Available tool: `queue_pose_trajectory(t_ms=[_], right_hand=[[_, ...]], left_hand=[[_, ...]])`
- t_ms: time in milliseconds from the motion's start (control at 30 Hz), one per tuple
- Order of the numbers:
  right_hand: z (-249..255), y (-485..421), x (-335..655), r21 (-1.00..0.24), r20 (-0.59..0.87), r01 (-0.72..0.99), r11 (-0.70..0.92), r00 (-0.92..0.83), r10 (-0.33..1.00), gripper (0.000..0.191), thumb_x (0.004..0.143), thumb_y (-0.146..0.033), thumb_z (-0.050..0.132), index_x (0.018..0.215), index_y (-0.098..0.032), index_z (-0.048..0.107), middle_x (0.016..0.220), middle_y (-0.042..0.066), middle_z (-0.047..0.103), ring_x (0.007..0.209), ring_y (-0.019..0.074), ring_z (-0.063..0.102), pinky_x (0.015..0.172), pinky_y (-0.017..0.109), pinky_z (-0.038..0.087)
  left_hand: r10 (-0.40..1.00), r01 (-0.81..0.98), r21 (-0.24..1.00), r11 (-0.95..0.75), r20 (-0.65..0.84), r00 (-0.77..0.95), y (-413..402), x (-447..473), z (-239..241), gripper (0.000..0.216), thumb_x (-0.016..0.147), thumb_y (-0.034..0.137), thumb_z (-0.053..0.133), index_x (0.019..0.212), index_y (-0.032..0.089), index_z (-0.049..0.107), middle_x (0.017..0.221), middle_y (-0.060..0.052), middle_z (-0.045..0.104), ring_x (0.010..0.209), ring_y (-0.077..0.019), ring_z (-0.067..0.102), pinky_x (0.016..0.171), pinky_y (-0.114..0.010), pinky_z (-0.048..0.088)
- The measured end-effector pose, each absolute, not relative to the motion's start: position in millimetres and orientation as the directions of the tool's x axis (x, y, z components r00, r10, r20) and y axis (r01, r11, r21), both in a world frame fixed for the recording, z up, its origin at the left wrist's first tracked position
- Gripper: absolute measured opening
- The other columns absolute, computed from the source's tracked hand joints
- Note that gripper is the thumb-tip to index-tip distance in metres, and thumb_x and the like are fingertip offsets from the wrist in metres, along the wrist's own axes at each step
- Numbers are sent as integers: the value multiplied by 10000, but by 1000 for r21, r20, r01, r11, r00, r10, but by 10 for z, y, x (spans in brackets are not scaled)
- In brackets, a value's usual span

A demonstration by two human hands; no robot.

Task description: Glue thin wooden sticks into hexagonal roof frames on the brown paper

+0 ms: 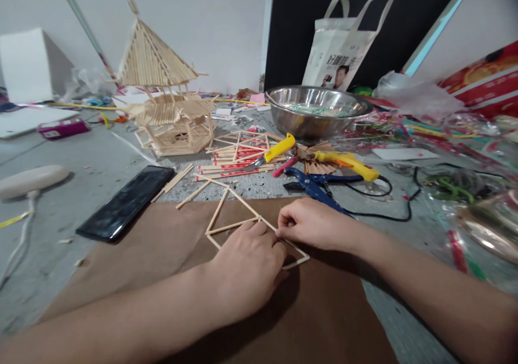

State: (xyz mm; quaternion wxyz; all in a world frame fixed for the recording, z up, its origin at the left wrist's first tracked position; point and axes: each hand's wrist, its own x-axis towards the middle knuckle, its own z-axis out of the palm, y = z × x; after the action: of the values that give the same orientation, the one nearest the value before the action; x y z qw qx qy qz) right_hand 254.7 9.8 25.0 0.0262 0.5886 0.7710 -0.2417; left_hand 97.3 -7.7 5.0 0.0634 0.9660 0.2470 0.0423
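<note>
One brown sheet (162,234) bears a stick frame (233,225) flat near its far edge; the left hand (251,261) covers part, grip hidden, while the right hand (309,221) pinches the frame's right side.

left hand (250,261) over stick frame (243,202) | right hand (311,221) at its edge | brown sheet (327,304) beneath | phone (127,203) nearby

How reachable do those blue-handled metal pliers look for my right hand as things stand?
Probably yes: the pliers lie just beyond your right hand, with nothing visible between, though its fingers are at the pale wooden stick frame.
</note>
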Motion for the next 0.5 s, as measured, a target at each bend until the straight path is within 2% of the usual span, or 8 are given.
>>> queue_pose_trajectory(t_ms=[200,500], right_hand=[[260,85,2553,-330,-331,923,196,-308,892,225,666,-354,472,680,-195,631,668,10,623,592,108,514,478,187,301],[272,82,2549,-322,-320,923,211,-316,893,209,667,-351,478,666,-199,621,653,7,620,573,104,511,470,187,300]], left_hand=[[472,461,137,-877,59,880,-75,985,43,219,797,277,375,733,155,545,744,-49,565,734,-181,466,700,-353,389],[451,440,127,-889,72,890,-89,978,11,218,800,253,370,717,158,548,723,-38,562,728,-176,458,701,-340,379]])
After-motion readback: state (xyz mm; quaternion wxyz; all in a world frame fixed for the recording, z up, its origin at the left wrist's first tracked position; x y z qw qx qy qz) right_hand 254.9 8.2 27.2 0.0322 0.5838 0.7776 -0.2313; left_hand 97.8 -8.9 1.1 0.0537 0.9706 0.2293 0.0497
